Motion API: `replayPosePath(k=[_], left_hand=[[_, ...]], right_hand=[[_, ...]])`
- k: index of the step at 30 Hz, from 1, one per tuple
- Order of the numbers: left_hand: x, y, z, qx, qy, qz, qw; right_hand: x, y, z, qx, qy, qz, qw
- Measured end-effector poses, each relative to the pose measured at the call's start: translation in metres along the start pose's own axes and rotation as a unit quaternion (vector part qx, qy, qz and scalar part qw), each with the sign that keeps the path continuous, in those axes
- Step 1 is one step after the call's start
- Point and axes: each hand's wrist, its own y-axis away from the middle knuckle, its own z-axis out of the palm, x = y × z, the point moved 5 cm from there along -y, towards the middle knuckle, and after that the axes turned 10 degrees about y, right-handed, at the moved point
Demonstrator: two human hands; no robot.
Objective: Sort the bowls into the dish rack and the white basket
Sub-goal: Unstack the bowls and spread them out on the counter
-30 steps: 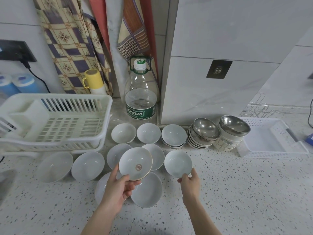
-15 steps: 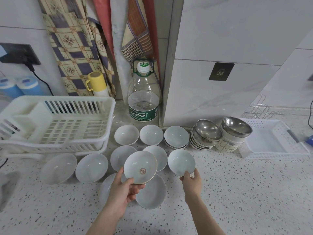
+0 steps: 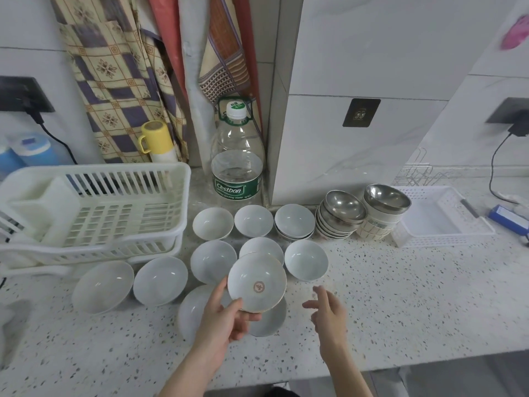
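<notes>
**One bowl in hand over the spread**

My left hand (image 3: 226, 316) grips a shallow white bowl with a red mark in its centre (image 3: 257, 283), thumb on the near rim, fingers underneath, the bowl tilted toward me and held above the counter. My right hand (image 3: 329, 312) hangs free just right of it, fingers spread, touching nothing; the nearest white bowl (image 3: 306, 260) sits on the counter just beyond its fingertips.

Speckled countertop (image 3: 400, 296) carries the rest: three white bowls in the back row, the rightmost one (image 3: 294, 222) sitting on a short stack; more in the middle row; two larger white bowls (image 3: 103, 286) at left near the rack. Another large bowl lies partly hidden under my left hand.

White dish rack (image 3: 94, 213) stands at far left, no bowls in it. White basket (image 3: 440, 216) sits at far right, nothing in it that I can see. Between the basket and the white bowls: a leaning stack of steel bowls (image 3: 342, 214) and a second stack topped by one steel bowl (image 3: 386, 197). A Cestbon water bottle (image 3: 237, 164) stands against the wall behind.
</notes>
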Motion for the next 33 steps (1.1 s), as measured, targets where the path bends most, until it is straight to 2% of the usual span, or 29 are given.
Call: replayPosePath(k=[4,9,17,24,29,33], left_hand=[[-0.004,0.007,0.016,-0.058,-0.051,-0.015,0.997],[-0.017,0.017,0.046,-0.121,-0.113,-0.032,0.986],[-0.044,0.019,0.086,-0.172,-0.182,-0.044,0.967],[-0.058,0.011,0.112,-0.173,-0.264,-0.037,0.948],[-0.056,0.006,0.124,-0.118,-0.314,0.008,0.942],[-0.060,0.001,0.127,-0.081,-0.353,0.008,0.932]], right_hand=[[-0.006,0.025,-0.004,-0.051,0.006,-0.038,0.998],[0.000,0.047,-0.029,-0.034,0.011,-0.055,0.998],[0.016,0.047,-0.069,-0.003,0.165,-0.040,0.985],[0.019,0.006,-0.076,-0.075,0.253,-0.051,0.963],[0.022,-0.019,-0.073,-0.140,0.293,-0.052,0.944],[0.024,-0.033,-0.070,-0.187,0.311,-0.048,0.931]])
